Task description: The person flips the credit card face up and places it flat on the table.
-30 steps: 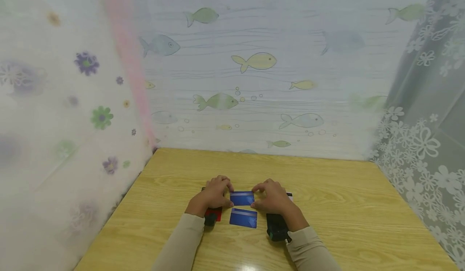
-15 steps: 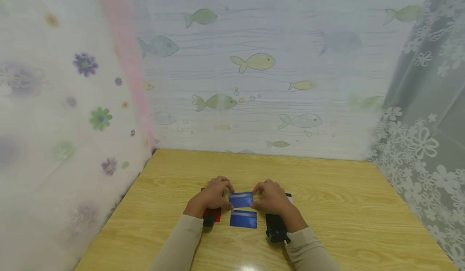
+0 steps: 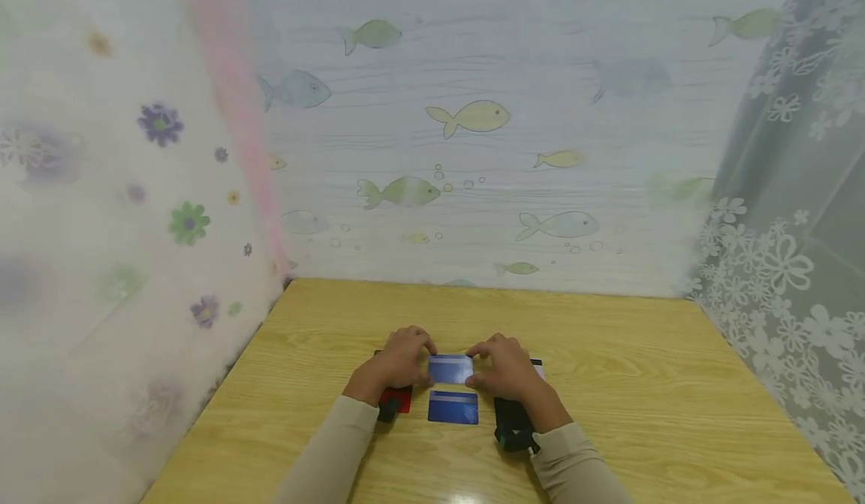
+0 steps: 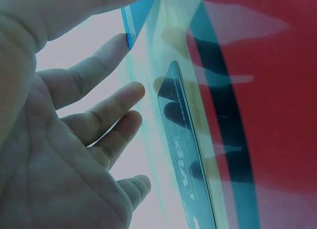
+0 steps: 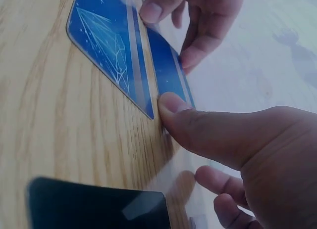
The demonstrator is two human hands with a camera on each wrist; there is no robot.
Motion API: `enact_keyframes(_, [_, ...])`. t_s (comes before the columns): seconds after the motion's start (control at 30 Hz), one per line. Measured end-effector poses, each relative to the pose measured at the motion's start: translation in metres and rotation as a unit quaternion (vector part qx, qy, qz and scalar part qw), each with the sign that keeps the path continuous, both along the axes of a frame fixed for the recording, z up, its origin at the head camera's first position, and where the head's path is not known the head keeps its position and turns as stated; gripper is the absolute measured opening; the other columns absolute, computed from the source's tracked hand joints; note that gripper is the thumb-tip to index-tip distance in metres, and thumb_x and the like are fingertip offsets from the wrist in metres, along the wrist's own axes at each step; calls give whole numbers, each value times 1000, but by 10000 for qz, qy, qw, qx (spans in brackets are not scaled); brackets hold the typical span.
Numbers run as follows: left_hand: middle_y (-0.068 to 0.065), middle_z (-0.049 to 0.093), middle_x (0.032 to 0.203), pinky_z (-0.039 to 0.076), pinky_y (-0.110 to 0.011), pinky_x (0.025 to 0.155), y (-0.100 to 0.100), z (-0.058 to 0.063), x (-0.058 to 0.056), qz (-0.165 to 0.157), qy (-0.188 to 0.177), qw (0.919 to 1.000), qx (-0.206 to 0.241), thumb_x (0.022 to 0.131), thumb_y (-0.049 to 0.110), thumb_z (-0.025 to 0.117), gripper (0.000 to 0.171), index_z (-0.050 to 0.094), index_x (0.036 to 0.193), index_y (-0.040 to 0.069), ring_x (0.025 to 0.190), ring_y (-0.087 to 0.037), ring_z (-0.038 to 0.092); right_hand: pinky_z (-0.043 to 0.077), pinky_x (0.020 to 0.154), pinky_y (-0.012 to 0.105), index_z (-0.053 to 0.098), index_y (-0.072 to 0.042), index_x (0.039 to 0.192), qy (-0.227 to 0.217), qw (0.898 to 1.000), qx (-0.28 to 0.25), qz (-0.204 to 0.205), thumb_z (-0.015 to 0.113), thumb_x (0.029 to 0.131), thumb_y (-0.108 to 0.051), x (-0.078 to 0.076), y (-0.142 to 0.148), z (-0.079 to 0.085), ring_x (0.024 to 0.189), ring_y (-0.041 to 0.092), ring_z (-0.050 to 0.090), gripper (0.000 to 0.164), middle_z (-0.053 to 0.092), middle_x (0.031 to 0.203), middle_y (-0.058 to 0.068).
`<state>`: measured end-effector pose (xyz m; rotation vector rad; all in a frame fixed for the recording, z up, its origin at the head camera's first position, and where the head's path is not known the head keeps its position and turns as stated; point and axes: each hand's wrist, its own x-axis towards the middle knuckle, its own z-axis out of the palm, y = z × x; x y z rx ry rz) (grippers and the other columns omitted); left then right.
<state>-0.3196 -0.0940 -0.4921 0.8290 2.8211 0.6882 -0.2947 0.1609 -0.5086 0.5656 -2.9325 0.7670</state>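
Observation:
A blue card [image 3: 450,369] with a pale stripe is held between both hands. My left hand [image 3: 402,360] pinches its left end between thumb and forefinger, the other fingers spread loosely. At the opposite end, my right hand [image 3: 505,367] grips the card the same way. In the right wrist view, this card [image 5: 167,66] stands slightly tilted behind a second blue card [image 5: 106,46], which lies flat on the table. That flat card [image 3: 453,408] is nearer the person in the head view. Only a corner of the held card [image 4: 137,16] shows in the left wrist view.
Beneath the left wrist lie a red card [image 4: 277,100] with a black stripe and a dark card [image 4: 181,150] with pale lettering. A black card [image 5: 99,204] lies below the right hand, with a white, black-striped card [image 3: 538,367] beyond. The wooden table [image 3: 608,384] meets patterned curtains.
The held blue card has tilted slightly between the fingers, and its face now looks paler with reflected light. Both hands stay almost in place.

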Motion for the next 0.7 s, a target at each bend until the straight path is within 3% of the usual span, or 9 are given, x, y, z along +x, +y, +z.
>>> enact_keyframes(0.17, [-13, 53, 146, 22, -69, 120, 0, -2, -2, 14, 85, 9999, -113, 81, 32, 91, 48, 69, 120, 17, 140, -44, 43, 49, 83, 53, 77, -27, 120, 10, 9999, 5, -139, 90, 79, -42, 0, 1, -2, 102, 31, 59, 45, 65, 110, 5])
enact_keyframes(0.47, [-12, 57, 141, 29, -62, 119, 0, -2, -6, -9, 20, 9998, 212, 74, 29, 94, 48, 70, 114, 17, 138, -42, 45, 48, 84, 52, 79, -29, 120, -95, 9992, -165, -362, 90, 80, -42, 5, 2, -1, 102, 28, 56, 43, 64, 114, 4])
enact_keyframes(0.7, [-9, 60, 138, 35, -59, 115, -3, -1, -10, -84, 148, 9991, 376, 72, 34, 93, 49, 72, 113, 17, 135, -39, 48, 46, 86, 53, 76, -31, 126, -148, 9994, -124, -294, 88, 83, -42, 4, 2, 0, 105, 28, 55, 46, 62, 119, 3])
